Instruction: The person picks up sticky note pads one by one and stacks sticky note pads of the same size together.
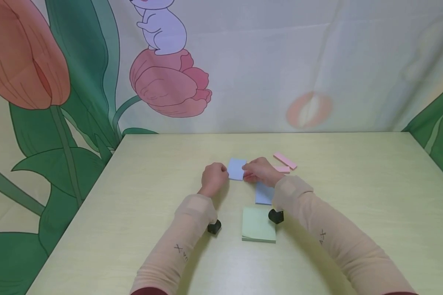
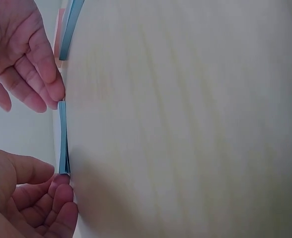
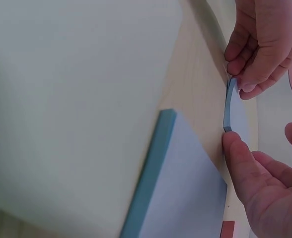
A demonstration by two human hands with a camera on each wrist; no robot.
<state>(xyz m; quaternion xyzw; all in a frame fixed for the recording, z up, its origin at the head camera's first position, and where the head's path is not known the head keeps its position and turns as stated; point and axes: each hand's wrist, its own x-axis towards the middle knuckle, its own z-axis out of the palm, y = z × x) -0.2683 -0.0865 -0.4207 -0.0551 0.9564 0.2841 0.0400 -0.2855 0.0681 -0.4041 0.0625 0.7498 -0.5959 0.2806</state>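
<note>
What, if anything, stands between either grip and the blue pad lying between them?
Nothing visible: the left grip and right grip are at opposite edges of the blue pad. The other blue pad lies nearer the person, outside that gap.

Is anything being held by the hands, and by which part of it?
Yes, the farther blue pad: the left hand pinches it at its left edge, while the right hand touches its right edge.

Soft, bright light on the table point(image 1: 373, 196), faint shadows beside the sleeves point(image 1: 173, 241); both wrist views dimmer and hazy
</note>
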